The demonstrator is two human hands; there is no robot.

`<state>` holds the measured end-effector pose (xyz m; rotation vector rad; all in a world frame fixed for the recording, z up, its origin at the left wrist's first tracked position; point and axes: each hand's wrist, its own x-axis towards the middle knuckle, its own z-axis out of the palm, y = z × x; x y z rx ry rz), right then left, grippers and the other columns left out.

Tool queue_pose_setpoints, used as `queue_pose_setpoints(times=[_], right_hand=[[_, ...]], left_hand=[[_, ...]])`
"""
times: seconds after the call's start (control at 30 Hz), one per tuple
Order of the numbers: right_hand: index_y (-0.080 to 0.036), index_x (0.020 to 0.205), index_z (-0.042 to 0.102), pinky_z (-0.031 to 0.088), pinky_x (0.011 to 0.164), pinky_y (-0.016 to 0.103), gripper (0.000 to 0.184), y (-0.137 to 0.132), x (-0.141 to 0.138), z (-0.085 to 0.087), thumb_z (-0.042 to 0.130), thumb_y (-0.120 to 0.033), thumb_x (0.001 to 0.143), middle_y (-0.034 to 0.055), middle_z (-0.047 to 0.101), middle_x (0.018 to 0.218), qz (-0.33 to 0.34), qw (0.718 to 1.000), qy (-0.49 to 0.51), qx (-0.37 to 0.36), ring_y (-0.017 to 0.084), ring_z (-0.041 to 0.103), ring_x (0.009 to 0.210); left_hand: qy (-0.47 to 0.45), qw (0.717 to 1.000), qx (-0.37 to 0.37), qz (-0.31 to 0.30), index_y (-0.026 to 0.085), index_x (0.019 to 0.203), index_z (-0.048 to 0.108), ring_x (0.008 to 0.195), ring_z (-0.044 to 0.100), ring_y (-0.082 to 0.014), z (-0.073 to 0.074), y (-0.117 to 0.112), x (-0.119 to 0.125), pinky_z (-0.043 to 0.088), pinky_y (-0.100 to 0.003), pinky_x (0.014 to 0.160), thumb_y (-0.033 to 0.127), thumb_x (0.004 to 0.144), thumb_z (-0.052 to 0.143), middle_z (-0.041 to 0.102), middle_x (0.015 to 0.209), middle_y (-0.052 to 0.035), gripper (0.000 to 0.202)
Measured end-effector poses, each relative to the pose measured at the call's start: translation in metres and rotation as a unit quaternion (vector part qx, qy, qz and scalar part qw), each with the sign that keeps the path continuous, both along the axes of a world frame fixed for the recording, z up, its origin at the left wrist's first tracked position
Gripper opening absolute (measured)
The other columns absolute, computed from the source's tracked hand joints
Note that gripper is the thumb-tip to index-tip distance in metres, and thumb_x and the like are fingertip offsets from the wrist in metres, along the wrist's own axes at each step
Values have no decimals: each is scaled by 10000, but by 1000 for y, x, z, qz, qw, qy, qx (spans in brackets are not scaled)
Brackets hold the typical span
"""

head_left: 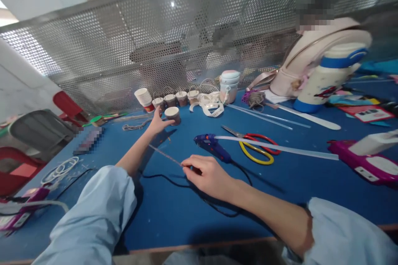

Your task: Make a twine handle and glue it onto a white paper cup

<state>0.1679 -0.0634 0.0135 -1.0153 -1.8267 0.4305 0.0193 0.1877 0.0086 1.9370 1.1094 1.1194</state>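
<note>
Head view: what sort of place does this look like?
Probably a craft workspace, perhaps shared: a glue gun, scissors and stacked paper cups are on a blue table.

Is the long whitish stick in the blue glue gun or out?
Partly in: one end of the long, translucent white glue stick enters the back of the dark-blue plastic glue gun; most sticks out.

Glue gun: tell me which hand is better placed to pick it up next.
Probably the right hand: it is close to the glue gun, though it pinches a thin piece. The left hand is farther off, spread beside the cup.
</note>
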Motion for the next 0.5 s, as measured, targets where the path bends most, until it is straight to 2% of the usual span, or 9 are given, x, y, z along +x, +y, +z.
queue_pose_setpoints(times=[0.1,0.2,0.27,0.37,0.43,0.5], right_hand=[[-164,879,671,443,567,236,152,0,0,0,520,-158,866,37,671,750,6,1000,17,5,118,552,590],[-172,864,671,453,581,240,149,1,2,2,522,-169,865,35,676,753,-5,999,38,-5,119,551,602],[-168,861,673,463,581,242,143,2,4,4,530,-177,857,38,684,755,-22,997,69,-19,123,567,614],[-163,881,675,473,569,236,141,3,7,11,542,-195,847,40,701,771,-36,990,125,-52,127,602,633],[-168,890,678,476,559,231,143,3,9,15,551,-214,842,35,709,785,-32,985,157,-69,122,607,624],[-173,894,679,477,544,229,142,3,10,19,564,-234,835,31,711,796,-27,978,192,-77,114,598,604]], left_hand=[[-14,1000,12,8,150,1378,311,1317,398,-286,-9,9,21,317,-430,1087,219,550,801,409,1397,-195,964],[-27,999,16,15,143,1401,278,1221,498,-256,-7,10,28,375,-401,1047,206,574,768,497,1300,-166,963],[-34,999,10,16,144,1420,243,1153,549,-245,-2,3,24,415,-403,1009,211,589,752,547,1227,-141,977],[-35,999,-4,-3,157,1437,216,1083,592,-243,4,-27,5,444,-415,980,225,575,770,587,1160,-112,1027],[-23,998,-11,-58,188,1449,203,1102,586,-255,5,-60,-13,444,-424,982,261,590,781,573,1201,-116,1038],[6,996,-19,-87,233,1457,188,1152,561,-259,3,-99,-28,418,-437,1014,287,625,774,551,1256,-111,1019]])
